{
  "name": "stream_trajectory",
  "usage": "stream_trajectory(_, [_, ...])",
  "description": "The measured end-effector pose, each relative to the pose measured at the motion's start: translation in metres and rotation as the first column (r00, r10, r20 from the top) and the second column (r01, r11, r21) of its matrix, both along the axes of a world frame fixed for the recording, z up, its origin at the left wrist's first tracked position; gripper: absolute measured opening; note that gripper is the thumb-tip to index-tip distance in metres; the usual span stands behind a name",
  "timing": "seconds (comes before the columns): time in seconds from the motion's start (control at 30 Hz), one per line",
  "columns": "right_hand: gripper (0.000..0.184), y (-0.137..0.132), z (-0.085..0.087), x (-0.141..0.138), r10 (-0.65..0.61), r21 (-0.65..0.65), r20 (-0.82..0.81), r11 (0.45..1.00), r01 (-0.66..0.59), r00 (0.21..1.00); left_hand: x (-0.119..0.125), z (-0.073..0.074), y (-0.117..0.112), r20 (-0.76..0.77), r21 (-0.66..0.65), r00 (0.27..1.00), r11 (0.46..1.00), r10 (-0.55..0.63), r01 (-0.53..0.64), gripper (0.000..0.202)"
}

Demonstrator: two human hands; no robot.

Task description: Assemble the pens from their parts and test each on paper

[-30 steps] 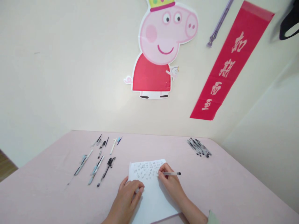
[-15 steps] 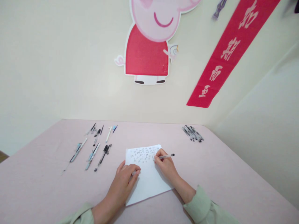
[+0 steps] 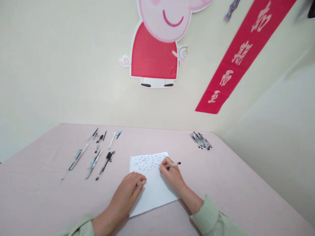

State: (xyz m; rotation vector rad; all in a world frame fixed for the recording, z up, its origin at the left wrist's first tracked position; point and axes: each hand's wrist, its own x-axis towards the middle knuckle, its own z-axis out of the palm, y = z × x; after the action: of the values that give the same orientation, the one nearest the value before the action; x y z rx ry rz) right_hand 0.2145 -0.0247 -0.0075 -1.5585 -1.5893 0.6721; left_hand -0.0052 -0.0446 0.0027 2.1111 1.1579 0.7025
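Note:
A white sheet of paper (image 3: 152,190) with small handwritten marks near its top lies on the pink table (image 3: 221,183). My right hand (image 3: 172,175) is closed round a pen (image 3: 172,165) whose tip rests on the written part of the sheet. My left hand (image 3: 128,193) lies on the sheet's left edge with its fingers curled and pressed down; a small pale thing shows at the fingertips, too small to name.
Several pens and pen parts (image 3: 98,154) lie spread out on the table's left side. A bundle of dark pens (image 3: 200,140) lies at the far right near the wall. A cartoon pig cutout (image 3: 155,49) and a red banner (image 3: 236,55) hang on the wall.
The view tilted down, so the table and my sleeves show more. My right hand with the pen shifted slightly left on the paper; my left hand stayed on the sheet's edge.

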Motion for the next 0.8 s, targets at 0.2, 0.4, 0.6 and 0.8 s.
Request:
stream_trajectory(0.2, [0.014,0.0002,-0.0005,0.0012,0.006,0.007,0.013,1.000,-0.006,1.000,0.0001,-0.0005,0.0000,0.005,-0.005,1.000,1.000,-0.001,0.001,0.028])
stream_trajectory(0.4, [0.014,0.0001,0.0019,0.0008,0.011,-0.001,0.002,1.000,-0.011,1.000,0.0009,0.0001,0.0004,0.007,-0.005,1.000,1.000,-0.010,0.010,0.028])
stream_trajectory(0.6, [0.014,-0.0009,0.0038,-0.0002,0.021,-0.005,0.015,1.000,-0.020,1.000,0.0005,-0.0013,-0.0001,0.000,-0.003,1.000,1.000,-0.008,0.008,0.027])
stream_trajectory(0.8, [0.012,-0.0009,0.0015,0.0008,0.015,0.014,0.029,1.000,-0.016,0.999,0.0006,0.0007,0.0003,-0.011,0.008,1.000,1.000,-0.005,0.005,0.026])
